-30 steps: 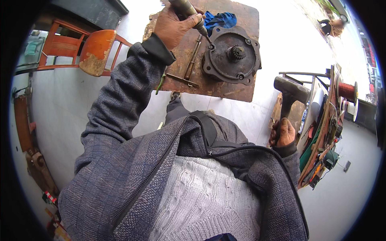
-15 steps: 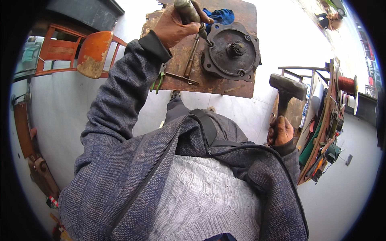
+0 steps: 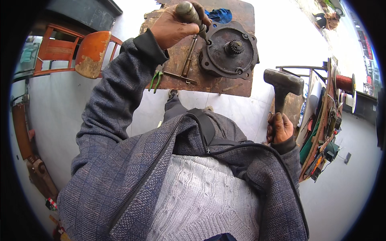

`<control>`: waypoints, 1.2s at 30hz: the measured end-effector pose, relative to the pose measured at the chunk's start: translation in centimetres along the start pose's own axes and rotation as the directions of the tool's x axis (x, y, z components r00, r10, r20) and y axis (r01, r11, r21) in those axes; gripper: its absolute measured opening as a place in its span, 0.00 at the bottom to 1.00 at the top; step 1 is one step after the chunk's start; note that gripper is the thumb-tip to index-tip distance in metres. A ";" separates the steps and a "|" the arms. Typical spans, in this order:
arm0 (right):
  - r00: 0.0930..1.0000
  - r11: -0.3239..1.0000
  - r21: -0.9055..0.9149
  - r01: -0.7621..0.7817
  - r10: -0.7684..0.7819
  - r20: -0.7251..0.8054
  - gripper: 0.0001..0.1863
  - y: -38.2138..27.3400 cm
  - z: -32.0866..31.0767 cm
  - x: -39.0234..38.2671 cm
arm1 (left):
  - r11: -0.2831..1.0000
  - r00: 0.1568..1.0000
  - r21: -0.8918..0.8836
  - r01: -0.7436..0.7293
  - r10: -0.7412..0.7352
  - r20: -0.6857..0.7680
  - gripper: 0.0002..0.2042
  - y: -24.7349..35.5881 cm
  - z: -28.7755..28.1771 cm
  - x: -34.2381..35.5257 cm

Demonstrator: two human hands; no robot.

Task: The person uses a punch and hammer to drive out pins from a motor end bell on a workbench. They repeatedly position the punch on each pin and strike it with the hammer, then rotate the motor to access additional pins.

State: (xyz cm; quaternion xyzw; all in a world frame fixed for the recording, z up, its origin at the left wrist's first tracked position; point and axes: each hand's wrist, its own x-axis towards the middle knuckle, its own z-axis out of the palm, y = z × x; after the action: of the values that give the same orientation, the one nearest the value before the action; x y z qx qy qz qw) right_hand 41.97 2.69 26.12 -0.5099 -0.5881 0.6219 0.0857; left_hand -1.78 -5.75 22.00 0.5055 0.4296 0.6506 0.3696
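My left hand (image 3: 172, 29) is wrapped round a thick metal-bodied impact screwdriver (image 3: 187, 12). The tool leans, its tip at a screw on the left rim of a dark, greasy round metal housing (image 3: 220, 56). A toothed shaft (image 3: 234, 47) stands up from the housing's centre. In my right hand (image 3: 282, 129), fingers closed round the handle, is a hammer (image 3: 284, 82). It is held upright, off the table's right side, its blocky head apart from the screwdriver. Beside the housing lie a long wooden-handled screwdriver (image 3: 187, 64) and green-handled pliers (image 3: 156, 81).
The worn wooden table (image 3: 237, 89) carries a thin metal rod and a blue cloth (image 3: 219, 16). A cluttered rack with a spool of copper-coloured wire (image 3: 344, 82) stands on the right. To the left is a wooden chair (image 3: 93, 54). A person (image 3: 327, 20) is far off at upper right.
The hammer head has shifted slightly left and tilted a little. My left hand still holds the screwdriver at the same screw; the whole view has drifted slightly.
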 end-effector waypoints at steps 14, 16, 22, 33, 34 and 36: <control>0.999 0.993 -0.122 -0.008 0.012 0.034 0.26 0.6 -0.1 0.6 | 0.986 0.993 -0.129 -0.106 0.097 -0.071 0.04 -1.6 -0.9 -0.3; 0.999 0.992 -0.125 0.008 -0.003 0.041 0.26 0.7 -0.2 0.7 | 0.982 0.994 -0.154 -0.108 0.101 -0.052 0.04 -1.5 -0.8 -0.3; 0.999 0.994 -0.111 -0.002 0.007 0.045 0.27 0.5 -0.1 0.8 | 0.992 0.998 -0.106 -0.066 0.064 -0.022 0.05 -0.9 -0.4 -0.3; 0.999 0.981 -0.195 0.006 0.003 0.046 0.27 -0.4 0.2 1.7 | 0.964 0.964 0.143 0.223 -0.240 0.114 0.11 1.4 0.3 1.2; 0.999 0.979 -0.205 0.014 -0.003 0.051 0.27 -0.7 0.3 1.8 | 0.989 0.981 0.063 0.138 -0.145 0.130 0.10 1.3 0.5 1.5; 0.998 0.975 -0.217 0.040 -0.030 0.046 0.26 -1.6 0.6 2.2 | 0.980 0.990 0.194 -0.041 0.013 0.143 0.10 1.1 0.9 1.9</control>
State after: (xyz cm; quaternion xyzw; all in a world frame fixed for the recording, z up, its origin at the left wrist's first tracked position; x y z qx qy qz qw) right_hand 39.68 4.31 26.09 -0.4926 -0.6633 0.5627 0.0279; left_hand -1.35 -4.21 23.78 0.5898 0.4576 0.5728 0.3385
